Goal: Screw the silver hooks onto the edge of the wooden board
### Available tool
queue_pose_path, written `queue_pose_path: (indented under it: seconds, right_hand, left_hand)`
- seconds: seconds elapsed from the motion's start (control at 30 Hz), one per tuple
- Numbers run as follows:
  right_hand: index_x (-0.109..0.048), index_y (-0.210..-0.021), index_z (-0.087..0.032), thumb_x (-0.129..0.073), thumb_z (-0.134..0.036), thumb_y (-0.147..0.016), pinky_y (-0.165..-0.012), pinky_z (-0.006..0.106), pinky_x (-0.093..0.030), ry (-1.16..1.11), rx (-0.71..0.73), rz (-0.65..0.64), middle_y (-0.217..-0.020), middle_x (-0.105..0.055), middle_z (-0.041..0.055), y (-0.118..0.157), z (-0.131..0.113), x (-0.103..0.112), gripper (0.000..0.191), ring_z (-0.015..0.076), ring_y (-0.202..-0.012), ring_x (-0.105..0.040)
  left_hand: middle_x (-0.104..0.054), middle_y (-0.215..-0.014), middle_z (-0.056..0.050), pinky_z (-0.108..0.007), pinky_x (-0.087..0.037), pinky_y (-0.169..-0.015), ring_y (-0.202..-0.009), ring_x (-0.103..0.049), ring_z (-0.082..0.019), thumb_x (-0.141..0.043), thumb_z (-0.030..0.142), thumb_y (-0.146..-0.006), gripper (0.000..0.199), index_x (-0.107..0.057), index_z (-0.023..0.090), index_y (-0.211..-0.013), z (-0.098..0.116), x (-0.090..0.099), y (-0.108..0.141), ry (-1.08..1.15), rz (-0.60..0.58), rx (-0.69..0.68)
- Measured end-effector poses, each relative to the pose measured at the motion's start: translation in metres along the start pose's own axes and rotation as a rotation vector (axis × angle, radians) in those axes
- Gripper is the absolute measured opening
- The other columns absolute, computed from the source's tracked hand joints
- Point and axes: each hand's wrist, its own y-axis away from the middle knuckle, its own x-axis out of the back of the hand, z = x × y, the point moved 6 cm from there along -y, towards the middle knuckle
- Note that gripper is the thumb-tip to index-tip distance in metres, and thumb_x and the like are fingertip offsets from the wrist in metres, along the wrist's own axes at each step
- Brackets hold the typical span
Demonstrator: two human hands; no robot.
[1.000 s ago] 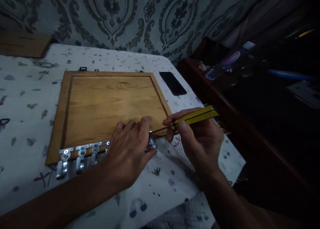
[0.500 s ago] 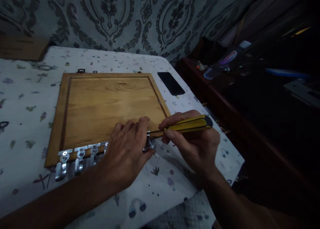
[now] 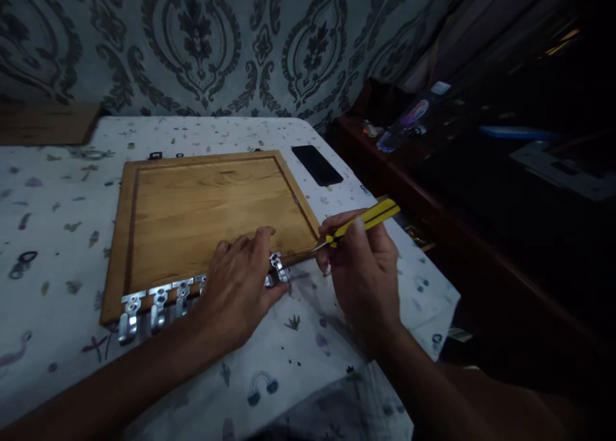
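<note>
A framed wooden board (image 3: 216, 203) lies flat on the patterned white cloth. Several silver metal hooks (image 3: 131, 319) line its near edge, some hidden under my left hand (image 3: 240, 287). That hand rests over the edge, its fingers bent on the board and its thumb at the silver hook (image 3: 280, 271) nearest the right corner. In my right hand (image 3: 363, 268) is a yellow-and-black screwdriver (image 3: 368, 219), held at a slant. Its metal shaft points left toward the board's near right corner, and its tip is apart from the hook.
A black phone (image 3: 317, 165) lies beyond the board's right side. Cardboard (image 3: 48, 125) is at the far left. On the dark red furniture (image 3: 409, 171) to the right lie a clear bottle (image 3: 407, 120) and a blue item (image 3: 517, 133). Small metal parts (image 3: 155, 155) sit behind the board.
My right hand has drawn the screwdriver back from the hook and tilted its handle up. My left hand keeps its place on the board. The camera view has shifted slightly.
</note>
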Motion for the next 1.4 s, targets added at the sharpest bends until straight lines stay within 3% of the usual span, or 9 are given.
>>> queue_pose_path:
  seconds: [0.13,0.23,0.4,0.5,0.97,1.07,1.2,1.3,1.4]
  right_hand:
    - [-0.057,-0.07,-0.019,-0.066,-0.047,-0.083,-0.056,0.022,-0.047,-0.116,-0.303,-0.108,-0.069,-0.058,-0.0003,0.009,0.016,0.002,0.032,0.0103,-0.059,-0.052]
    - [-0.057,-0.074,-0.019,-0.062,-0.047,-0.086,-0.054,0.026,-0.047,-0.051,-0.434,-0.204,-0.069,-0.06,0.0005,0.019,0.025,0.003,0.031,0.0124,-0.056,-0.054]
    - [-0.058,-0.091,-0.019,-0.05,-0.049,-0.095,-0.054,0.027,-0.043,0.32,-0.289,-0.333,-0.055,-0.054,-0.0045,0.026,0.021,0.005,0.031,0.0127,-0.049,-0.053]
    - [-0.055,-0.09,-0.02,-0.046,-0.05,-0.097,-0.056,0.027,-0.043,0.45,-0.224,-0.395,-0.052,-0.052,-0.0058,0.027,0.017,0.001,0.033,0.0123,-0.048,-0.052]
    - [-0.051,-0.083,-0.021,-0.039,-0.052,-0.099,-0.059,0.03,-0.045,0.548,-0.205,-0.501,-0.058,-0.052,-0.0047,0.025,0.019,-0.004,0.037,0.014,-0.053,-0.057]
    - [-0.049,-0.081,-0.021,-0.039,-0.053,-0.098,-0.057,0.029,-0.045,0.551,-0.206,-0.491,-0.063,-0.051,-0.0039,0.024,0.02,-0.003,0.038,0.0134,-0.054,-0.056]
    - [-0.051,-0.081,-0.02,-0.039,-0.052,-0.099,-0.056,0.027,-0.043,0.573,-0.167,-0.5,-0.067,-0.053,-0.0023,0.024,0.016,-0.005,0.038,0.014,-0.059,-0.055]
    - [-0.053,-0.084,-0.02,-0.038,-0.05,-0.099,-0.06,0.028,-0.043,0.571,-0.134,-0.521,-0.066,-0.055,-0.0014,0.024,0.013,-0.008,0.037,0.0155,-0.064,-0.055]
    - [-0.054,-0.083,-0.02,-0.043,-0.052,-0.097,-0.062,0.028,-0.043,0.553,-0.117,-0.515,-0.07,-0.058,0.0004,0.023,0.012,-0.008,0.036,0.0174,-0.069,-0.056]
  left_hand:
    - [-0.068,-0.105,-0.006,-0.044,-0.043,-0.085,-0.104,-0.063,-0.029,-0.073,0.027,-0.076,0.062,-0.036,0.021,-0.125,-0.001,0.001,0.001,0.016,0.012,0.005]
    - [-0.069,-0.101,-0.005,-0.044,-0.042,-0.084,-0.103,-0.063,-0.029,-0.074,0.026,-0.076,0.062,-0.036,0.021,-0.125,0.0,0.002,0.002,0.017,0.017,0.0]
    - [-0.068,-0.104,-0.005,-0.044,-0.043,-0.085,-0.107,-0.062,-0.029,-0.073,0.027,-0.077,0.062,-0.036,0.02,-0.126,0.0,0.003,0.001,0.03,0.02,-0.013]
    - [-0.068,-0.107,-0.006,-0.045,-0.043,-0.086,-0.107,-0.062,-0.029,-0.074,0.026,-0.076,0.062,-0.037,0.02,-0.126,-0.001,0.003,0.001,0.038,0.015,-0.002]
    - [-0.069,-0.108,-0.009,-0.047,-0.043,-0.087,-0.109,-0.06,-0.03,-0.07,0.024,-0.077,0.058,-0.039,0.019,-0.125,0.001,0.002,0.0,0.035,-0.04,-0.003]
    - [-0.067,-0.111,-0.008,-0.047,-0.044,-0.087,-0.108,-0.059,-0.029,-0.066,0.024,-0.079,0.043,-0.048,0.019,-0.118,0.002,0.012,-0.002,0.043,-0.012,-0.024]
    - [-0.065,-0.111,-0.007,-0.043,-0.045,-0.09,-0.106,-0.059,-0.025,-0.052,0.032,-0.089,0.023,-0.058,0.02,-0.107,0.01,0.035,-0.008,0.217,0.08,-0.045]
    - [-0.067,-0.1,-0.007,-0.035,-0.048,-0.08,-0.095,-0.061,-0.022,-0.052,0.041,-0.088,0.032,-0.062,0.017,-0.105,0.019,0.038,-0.018,0.448,-0.002,0.004]
    - [-0.065,-0.082,-0.004,-0.027,-0.045,-0.062,-0.075,-0.06,-0.016,-0.058,0.037,-0.083,0.027,-0.065,0.015,-0.097,0.028,0.033,-0.03,0.608,-0.086,0.055]
